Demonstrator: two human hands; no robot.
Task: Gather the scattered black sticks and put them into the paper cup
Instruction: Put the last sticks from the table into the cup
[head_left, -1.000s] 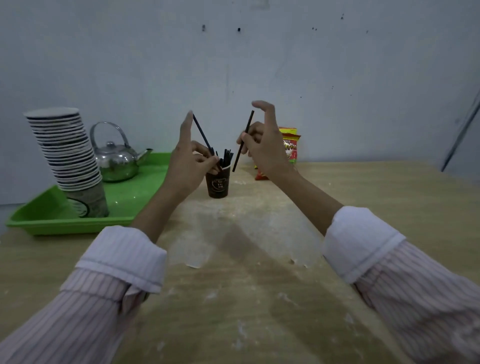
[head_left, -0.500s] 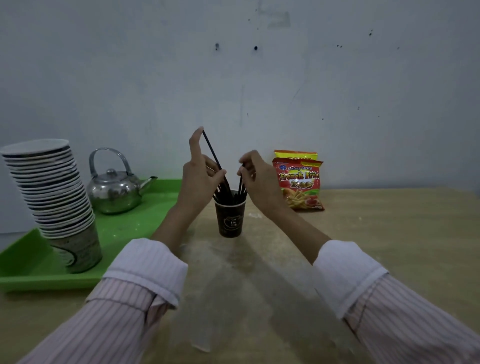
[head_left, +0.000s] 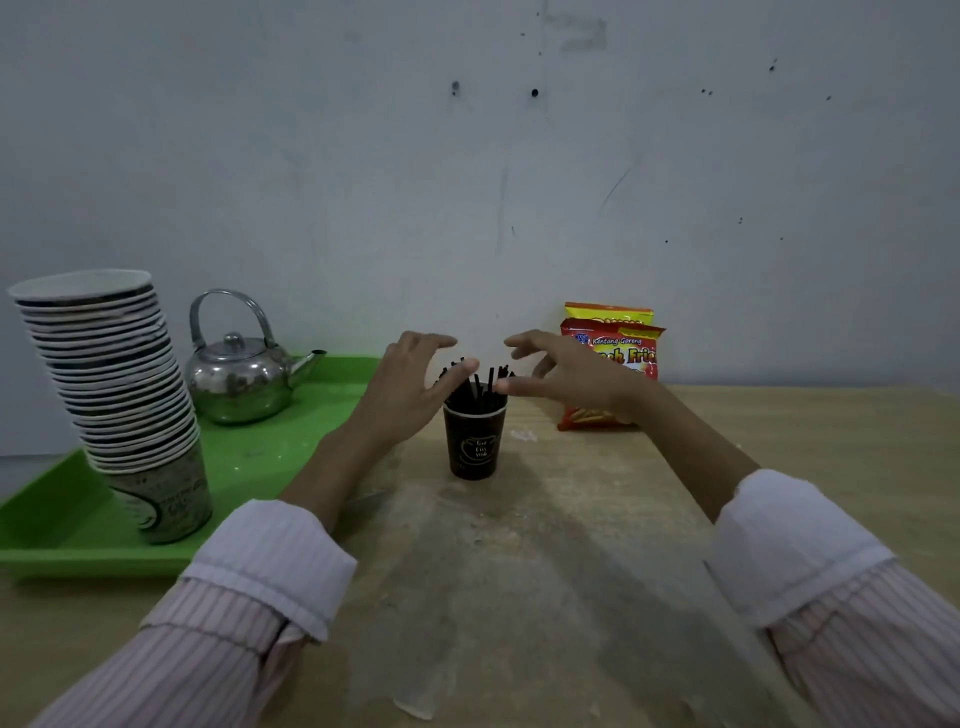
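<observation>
Where slim black sticks (head_left: 475, 391) bristle, the tapered paper cup (head_left: 474, 448) stands dark.

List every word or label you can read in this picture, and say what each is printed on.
"Kentang Goreng": red snack packet.
"...ch Fri...": same packet, the rest hidden behind the right hand.
Paper cup: emblem lettering too small to read.
Stacked cups: print on the bottom cup too blurred to read.

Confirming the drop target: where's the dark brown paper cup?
Head view, centre of the wooden table: the dark brown paper cup stands between the green plastic tray on its left and the red snack packet on its right.
</observation>
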